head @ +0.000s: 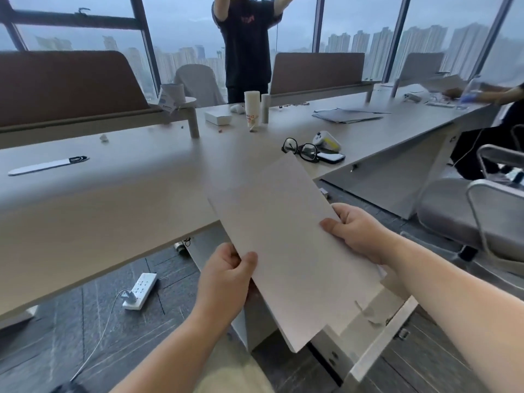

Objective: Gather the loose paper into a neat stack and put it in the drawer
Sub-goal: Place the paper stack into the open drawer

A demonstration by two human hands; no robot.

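A neat stack of white paper (pixel 286 245) is held in the air in front of the desk edge, tilted with its far end up. My left hand (pixel 226 270) grips its left edge, thumb on top. My right hand (pixel 354 231) grips the right edge, thumb on top as well. Below the stack's near end an open drawer (pixel 380 330) juts out from under the desk; a few paper scraps lie inside it. The stack's lower corner hangs over the drawer opening.
The long desk (pixel 113 199) carries glasses (pixel 300 148), a phone (pixel 330 157), a controller, a cup and a small white box. A power strip (pixel 140 290) lies on the floor. A chair (pixel 476 217) stands at right. One person stands behind the desk, another sits far right.
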